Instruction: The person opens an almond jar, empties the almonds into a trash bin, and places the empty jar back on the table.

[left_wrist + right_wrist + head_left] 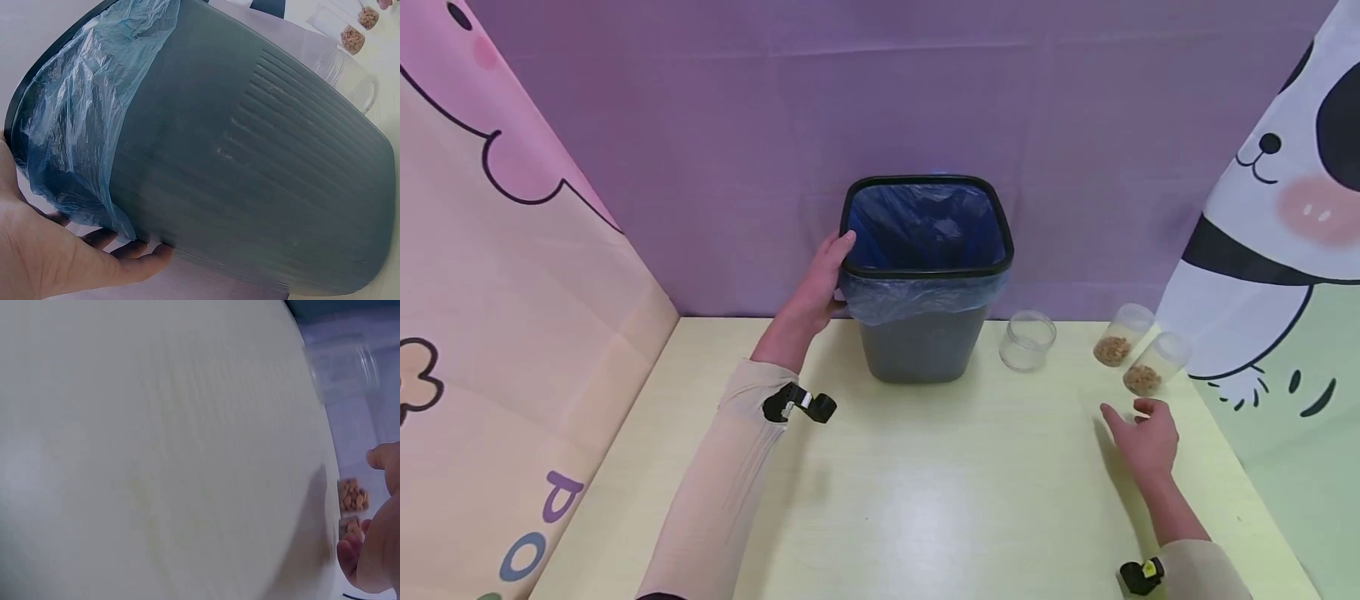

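Note:
A grey trash bin [917, 342] with a black rim and a blue plastic liner [925, 225] stands at the back middle of the table. My left hand [812, 287] grips its left side near the rim, thumb at the top edge. In the left wrist view the fingers [147, 262] lie along the bin's side below the liner's hanging edge. My right hand [1150, 437] is over the right part of the table, fingers loosely bent with nothing between them. Just beyond it stand two clear jars, a nearer jar [1167, 354] and a farther jar [1133, 321], both with small brown nut-like pieces inside.
An empty clear jar [1028, 340] stands between the bin and the filled jars. A purple cloth [737, 167] hangs behind the pale table [925, 500]. Printed panels rise at the left [512, 333] and right, close to the filled jars.

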`<action>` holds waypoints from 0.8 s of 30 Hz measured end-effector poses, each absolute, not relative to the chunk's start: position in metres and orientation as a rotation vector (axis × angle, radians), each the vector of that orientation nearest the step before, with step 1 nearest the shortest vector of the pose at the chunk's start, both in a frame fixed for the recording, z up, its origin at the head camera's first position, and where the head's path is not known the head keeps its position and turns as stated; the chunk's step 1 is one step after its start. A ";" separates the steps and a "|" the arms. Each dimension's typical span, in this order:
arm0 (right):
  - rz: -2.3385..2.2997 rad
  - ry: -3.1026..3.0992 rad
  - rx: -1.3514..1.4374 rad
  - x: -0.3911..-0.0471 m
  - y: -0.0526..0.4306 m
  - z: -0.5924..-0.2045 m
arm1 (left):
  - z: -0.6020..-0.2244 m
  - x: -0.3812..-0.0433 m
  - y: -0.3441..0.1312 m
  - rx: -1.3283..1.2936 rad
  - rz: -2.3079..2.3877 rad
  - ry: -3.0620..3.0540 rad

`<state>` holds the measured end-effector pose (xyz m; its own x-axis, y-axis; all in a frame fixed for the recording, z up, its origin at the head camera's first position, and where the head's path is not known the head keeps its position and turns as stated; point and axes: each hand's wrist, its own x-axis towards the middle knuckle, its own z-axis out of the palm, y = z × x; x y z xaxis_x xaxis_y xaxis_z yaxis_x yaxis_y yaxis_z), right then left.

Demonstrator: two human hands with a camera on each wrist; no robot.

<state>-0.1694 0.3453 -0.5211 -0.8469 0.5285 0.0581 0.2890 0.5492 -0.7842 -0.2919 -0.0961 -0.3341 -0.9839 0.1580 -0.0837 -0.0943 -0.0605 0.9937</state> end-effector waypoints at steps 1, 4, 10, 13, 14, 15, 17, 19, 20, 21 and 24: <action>1.190 -2.495 -0.697 -0.170 0.349 -0.521 | -0.334 -0.292 -0.096 0.070 2.166 2.028; 1.188 -2.501 -0.735 -0.173 0.360 -0.521 | -0.335 -0.292 -0.095 0.079 2.164 2.027; 1.165 -2.525 -0.771 -0.184 0.378 -0.520 | -0.335 -0.292 -0.096 0.082 2.169 2.034; 1.168 -2.537 -0.793 -0.191 0.384 -0.521 | -0.335 -0.292 -0.097 0.091 2.173 2.036; 1.174 -2.540 -0.799 -0.192 0.385 -0.521 | -0.335 -0.292 -0.097 0.092 2.172 2.037; 1.174 -2.546 -0.802 -0.194 0.386 -0.522 | -0.335 -0.292 -0.097 0.094 2.171 2.039; 1.181 -2.555 -0.809 -0.198 0.389 -0.522 | -0.336 -0.292 -0.097 0.093 2.170 2.046; 1.174 -2.567 -0.823 -0.202 0.392 -0.523 | -0.336 -0.292 -0.097 0.087 2.169 2.050; 1.170 -2.574 -0.830 -0.203 0.393 -0.523 | -0.336 -0.292 -0.097 0.083 2.168 2.051; 1.173 -2.585 -0.842 -0.205 0.395 -0.523 | -0.336 -0.292 -0.097 0.082 2.168 2.052; 1.180 -2.614 -0.876 -0.209 0.398 -0.521 | -0.336 -0.292 -0.096 0.079 2.172 2.052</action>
